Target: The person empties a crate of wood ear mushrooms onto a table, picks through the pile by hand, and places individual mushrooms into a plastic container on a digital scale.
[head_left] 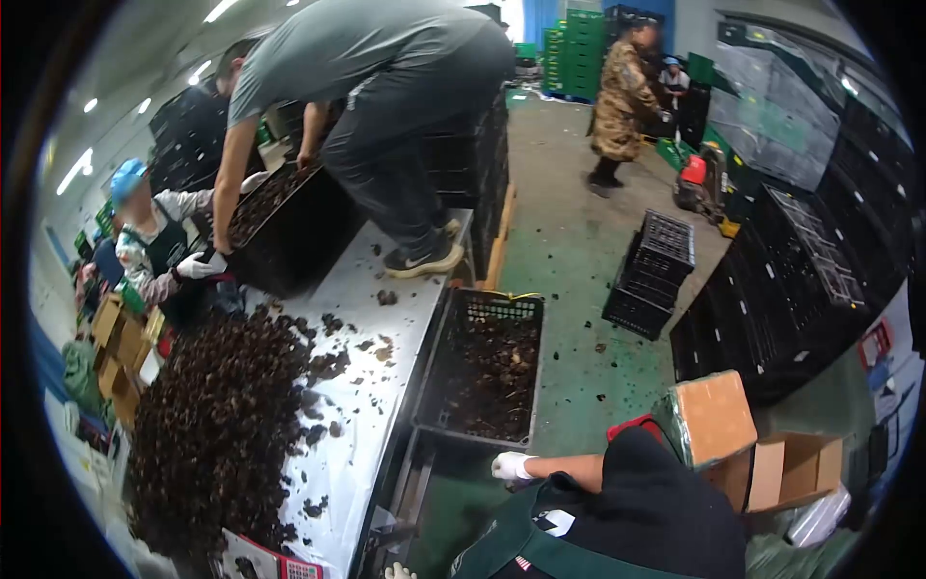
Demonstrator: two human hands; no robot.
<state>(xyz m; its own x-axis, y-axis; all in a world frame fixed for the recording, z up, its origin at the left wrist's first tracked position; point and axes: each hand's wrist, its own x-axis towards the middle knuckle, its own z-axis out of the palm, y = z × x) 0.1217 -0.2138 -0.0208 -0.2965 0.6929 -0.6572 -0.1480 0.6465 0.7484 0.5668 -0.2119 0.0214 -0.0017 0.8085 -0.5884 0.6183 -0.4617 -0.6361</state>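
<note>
My right hand (pixel 509 466), in a white glove, is held at the right side of a black crate (pixel 417 482) below me. Its fingers look curled in; whether they grip the rim cannot be made out. Only the gloved fingertips of my left hand (pixel 398 571) show at the bottom edge, near the metal table's side. Beyond my right hand stands a second black crate (pixel 421 405) with dark brown crumpled pieces (pixel 492 372) in it. To the left, a large heap of similar pieces (pixel 217 425) covers much of the metal table (pixel 338 487).
A person in grey (pixel 386 96) stands on the table, bending over a tilted black crate (pixel 299 236). A blue-capped person (pixel 164 232) holds its other side. Stacked crates (pixel 651 275) stand on the green floor, with cardboard boxes (pixel 719 415) at right. Another person (pixel 625 96) is farther back.
</note>
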